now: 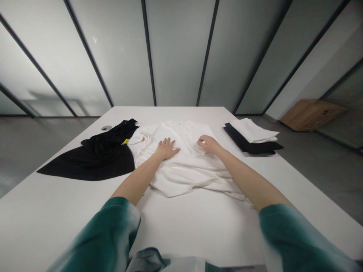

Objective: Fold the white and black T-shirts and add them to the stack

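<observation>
A white T-shirt (184, 172) lies spread and wrinkled across the middle of the table, its lower edge bunched in loose folds. My left hand (166, 149) rests on it with the palm down and the fingers spread. To the right, my right hand (208, 144) is closed, thumb and fingers pinching the shirt's cloth on its right half. The fingertips are partly hidden by the hand.
A crumpled black garment (104, 158) with a small yellow patch lies at the left, touching the shirt. On the right are folded black clothes (246, 145) with a folded white garment (253, 130) on top. The white table (198, 226) faces frosted glass panels; a wooden cabinet (312, 115) stands beyond.
</observation>
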Available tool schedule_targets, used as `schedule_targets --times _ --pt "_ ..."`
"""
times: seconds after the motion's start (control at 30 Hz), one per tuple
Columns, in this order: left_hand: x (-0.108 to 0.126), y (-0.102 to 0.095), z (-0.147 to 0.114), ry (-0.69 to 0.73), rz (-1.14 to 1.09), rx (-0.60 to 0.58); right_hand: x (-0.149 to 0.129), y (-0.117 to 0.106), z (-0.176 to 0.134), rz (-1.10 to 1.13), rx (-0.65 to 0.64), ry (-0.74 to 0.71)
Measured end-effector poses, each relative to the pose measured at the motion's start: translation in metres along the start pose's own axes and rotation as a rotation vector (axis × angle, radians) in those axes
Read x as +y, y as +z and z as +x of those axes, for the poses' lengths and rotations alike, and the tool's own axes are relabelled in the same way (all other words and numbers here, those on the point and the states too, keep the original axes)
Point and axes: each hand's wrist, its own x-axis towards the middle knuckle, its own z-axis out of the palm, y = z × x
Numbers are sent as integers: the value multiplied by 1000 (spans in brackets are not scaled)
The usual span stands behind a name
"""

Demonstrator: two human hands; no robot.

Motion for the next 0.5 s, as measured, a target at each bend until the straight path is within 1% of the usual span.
schedule_targets --times 0.07,0.1,0.13,0.2,0.27,0.33,0.5 --pt "0 0 0 0 -4 2 -1 7 2 -50 72 12" --pt "0 0 0 1 -5 2 -3 11 3 -91 64 48" --pt "0 0 0 3 -5 2 -5 15 3 -132 26 98" --pt "0 0 0 2 -5 -1 -9 23 2 -185 -96 188" --pt "0 -1 -1 0 -5 -5 -11 29 1 -196 -185 227" --pt "0 0 0 -3 -4 -8 -9 32 2 -200 -203 238" --pt "-2 2 1 0 4 4 1 32 10 -228 -192 250"
